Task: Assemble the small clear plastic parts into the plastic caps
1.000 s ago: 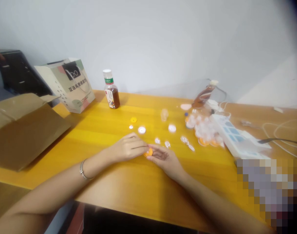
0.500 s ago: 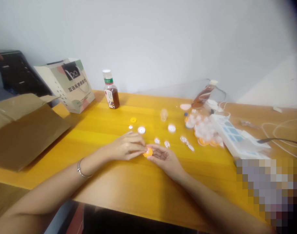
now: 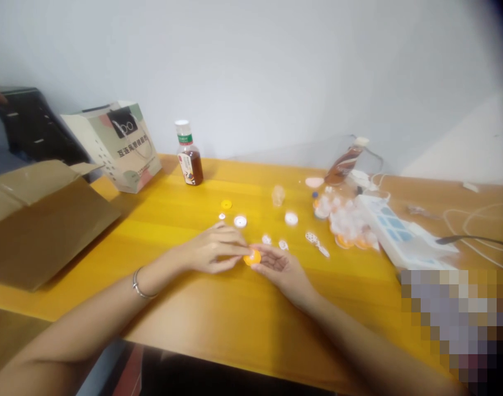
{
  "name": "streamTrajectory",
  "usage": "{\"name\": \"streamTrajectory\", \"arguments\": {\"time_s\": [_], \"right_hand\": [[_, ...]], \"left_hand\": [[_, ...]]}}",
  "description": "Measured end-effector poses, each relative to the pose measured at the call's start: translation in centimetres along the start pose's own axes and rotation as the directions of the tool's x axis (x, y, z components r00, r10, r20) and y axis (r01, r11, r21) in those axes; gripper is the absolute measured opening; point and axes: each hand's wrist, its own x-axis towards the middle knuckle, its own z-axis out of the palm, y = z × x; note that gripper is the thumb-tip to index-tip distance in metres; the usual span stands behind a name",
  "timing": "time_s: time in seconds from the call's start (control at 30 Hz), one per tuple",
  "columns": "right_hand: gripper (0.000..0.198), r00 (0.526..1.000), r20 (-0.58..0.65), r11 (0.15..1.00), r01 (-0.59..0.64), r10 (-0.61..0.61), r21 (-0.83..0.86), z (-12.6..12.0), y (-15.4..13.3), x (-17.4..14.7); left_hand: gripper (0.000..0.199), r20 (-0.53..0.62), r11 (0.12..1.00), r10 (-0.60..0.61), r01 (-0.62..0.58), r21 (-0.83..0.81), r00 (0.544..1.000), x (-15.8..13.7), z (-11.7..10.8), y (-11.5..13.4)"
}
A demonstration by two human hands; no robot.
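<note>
A small round orange piece [image 3: 252, 258], with something pale on its face, is held just above the table. My right hand [image 3: 285, 273] grips its right side between thumb and fingers. On its left edge, the fingertips of my left hand [image 3: 217, 249] are pinched; a bracelet circles that wrist. Beyond my hands lie a white round piece [image 3: 240, 221], a second white disc [image 3: 291, 219], a yellow disc [image 3: 226, 204] and a tiny white part [image 3: 222, 216]. Close to my right fingers are a small white perforated part [image 3: 267, 240] and another white piece [image 3: 283, 245].
A longer perforated white strip [image 3: 317, 244] and a clear cup-like piece [image 3: 278, 196] lie farther out. Several clear capsules [image 3: 348, 217] cluster at right beside a white tray [image 3: 394, 228]. A drink bottle [image 3: 189, 157], a paper bag [image 3: 130, 151] and a cardboard box [image 3: 49, 220] stand left.
Both hands stay around the orange piece, almost unmoved. The whole view has shifted very slightly; nothing on the table has visibly been moved.
</note>
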Motion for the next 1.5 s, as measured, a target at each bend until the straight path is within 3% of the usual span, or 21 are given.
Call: {"name": "streamTrajectory", "arguments": {"time_s": [0.13,0.27,0.37,0.57,0.73,0.83,0.93,1.07,1.37,1.5], "right_hand": [[0.033,0.994,-0.098,0.997,0.03,-0.037,-0.07,-0.4,0.0,0.4],[0.032,0.985,-0.158,0.993,0.05,-0.067,-0.106,-0.5,0.3,0.6],[0.031,0.983,-0.168,0.991,0.061,-0.08,-0.12,-0.4,0.5,0.6],[0.033,0.978,-0.188,0.991,0.076,-0.095,-0.107,-0.2,0.9,0.5],[0.034,0.976,-0.202,0.993,0.065,-0.083,-0.095,-0.2,0.7,0.5],[0.034,0.977,-0.205,0.996,0.05,-0.065,-0.075,-0.2,0.6,0.5],[0.033,0.976,-0.208,0.998,0.052,-0.059,-0.039,-0.3,0.7,0.6],[0.035,0.979,-0.199,0.999,0.034,-0.036,-0.011,-0.2,0.7,0.5],[0.033,0.99,-0.141,1.0,0.019,-0.016,0.02,-0.1,0.6,0.4],[0.033,0.99,-0.139,0.999,0.023,-0.019,0.03,0.0,0.7,0.4]], "left_hand": [[0.025,-0.089,0.974,-0.165,0.149,-0.169,0.982,-0.3,-0.2,-0.9],[0.018,0.063,0.938,-0.304,0.31,-0.152,0.951,-0.7,0.0,-1.9],[0.016,0.112,0.916,-0.361,0.374,-0.142,0.926,-0.9,0.8,-2.3],[0.014,0.099,0.928,-0.352,0.36,-0.093,0.931,-0.9,1.7,-2.3],[0.019,0.117,0.928,-0.345,0.32,0.192,0.931,-1.1,1.8,-1.9],[0.021,0.062,0.897,-0.371,0.34,0.282,0.927,-1.1,2.1,-1.5],[0.019,-0.096,0.924,-0.298,0.312,0.22,0.95,-0.9,2.5,-0.6],[0.018,-0.309,0.97,-0.098,0.161,0.183,0.946,-0.5,2.9,0.8],[0.02,-0.176,0.93,0.067,0.003,0.368,0.982,-0.1,2.9,2.0],[0.021,-0.164,0.924,0.066,0.002,0.383,0.984,-0.1,2.8,2.0]]}}
